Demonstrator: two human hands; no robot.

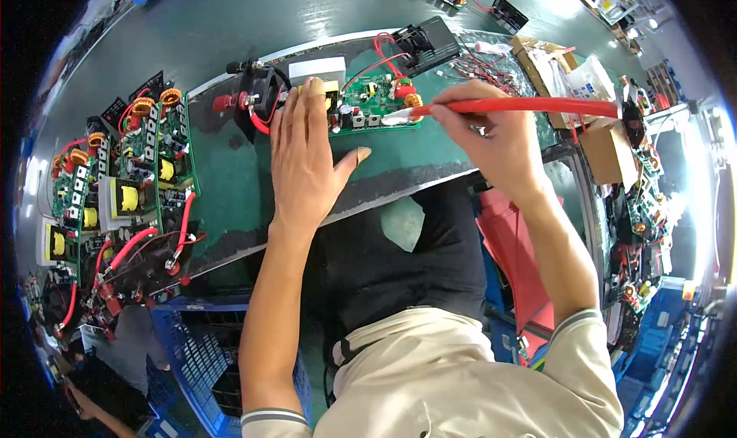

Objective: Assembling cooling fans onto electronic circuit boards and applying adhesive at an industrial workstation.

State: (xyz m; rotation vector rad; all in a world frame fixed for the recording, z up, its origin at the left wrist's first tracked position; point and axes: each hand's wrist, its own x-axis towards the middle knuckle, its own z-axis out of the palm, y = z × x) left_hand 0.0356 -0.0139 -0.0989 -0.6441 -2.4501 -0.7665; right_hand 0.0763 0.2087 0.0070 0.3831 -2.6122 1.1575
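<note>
Green worktop (230, 185) carried a green circuit board (368, 104) at its far middle. Left hand (307, 161) lay flat, fingers open, pressing the board's left end. Right hand (491, 135) gripped a red tool (522, 105), fingers closed, tip touching the board's right edge. More boards (123, 185) stacked far left.
</note>
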